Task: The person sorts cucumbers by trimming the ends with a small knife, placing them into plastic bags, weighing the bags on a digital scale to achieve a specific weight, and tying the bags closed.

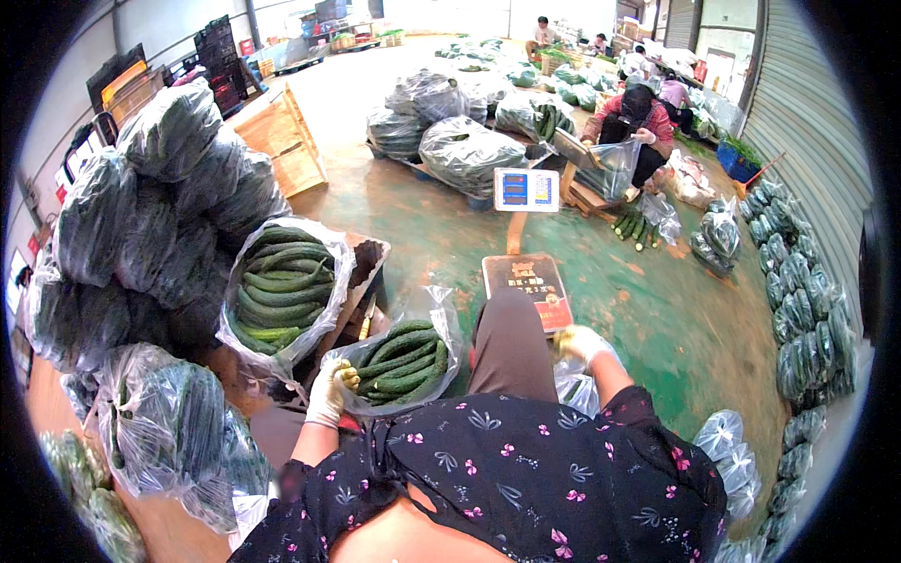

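Observation:
Dark green, ridged cucumbers [405, 361] lie side by side in an open clear plastic bag [449, 324] beside my knee. My left hand [328, 389], in a white glove with yellowish fingertips, is closed on the near left rim of this bag. At the near right corner of a platform scale [526, 281] is my gloved right hand [580, 344]. Its fingers look curled, and what they hold, if anything, cannot be made out. Just below that hand shows a crumpled clear bag [577, 387]. The scale's display [526, 190] stands on a post behind the platform.
Left of me, an open bag of larger cucumbers [286, 291] stands before a tall heap of filled bags [169, 216]. A knife [368, 317] lies between the open bags. Ahead, a co-worker [638, 122] crouches beside more bags. Packed bags [798, 291] line the right wall.

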`<move>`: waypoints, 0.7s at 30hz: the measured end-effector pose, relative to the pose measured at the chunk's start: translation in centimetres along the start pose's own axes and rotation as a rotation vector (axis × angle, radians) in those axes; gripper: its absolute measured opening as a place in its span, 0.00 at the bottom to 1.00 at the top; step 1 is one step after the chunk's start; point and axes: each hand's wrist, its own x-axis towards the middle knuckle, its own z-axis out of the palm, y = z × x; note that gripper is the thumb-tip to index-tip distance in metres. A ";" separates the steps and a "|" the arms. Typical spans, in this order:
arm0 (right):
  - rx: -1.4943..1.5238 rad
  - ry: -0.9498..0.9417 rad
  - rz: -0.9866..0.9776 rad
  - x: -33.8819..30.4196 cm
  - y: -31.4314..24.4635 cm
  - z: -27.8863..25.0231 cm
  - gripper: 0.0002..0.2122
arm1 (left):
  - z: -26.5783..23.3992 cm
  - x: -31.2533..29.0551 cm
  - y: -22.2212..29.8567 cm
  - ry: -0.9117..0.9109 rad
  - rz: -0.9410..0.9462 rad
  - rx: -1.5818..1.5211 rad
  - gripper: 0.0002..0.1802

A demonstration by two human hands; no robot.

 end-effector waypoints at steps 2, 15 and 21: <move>0.032 0.332 -0.099 2.8 -4.1 -3.9 0.19 | 0.1 -0.5 0.1 0.029 0.020 0.031 0.13; -0.161 0.047 -0.158 10.0 -29.8 3.6 0.51 | -0.3 -1.4 0.3 0.110 0.012 0.103 0.17; -0.021 -0.043 -0.098 18.6 -21.5 8.1 0.33 | 2.7 -3.4 1.4 0.180 -0.087 0.101 0.17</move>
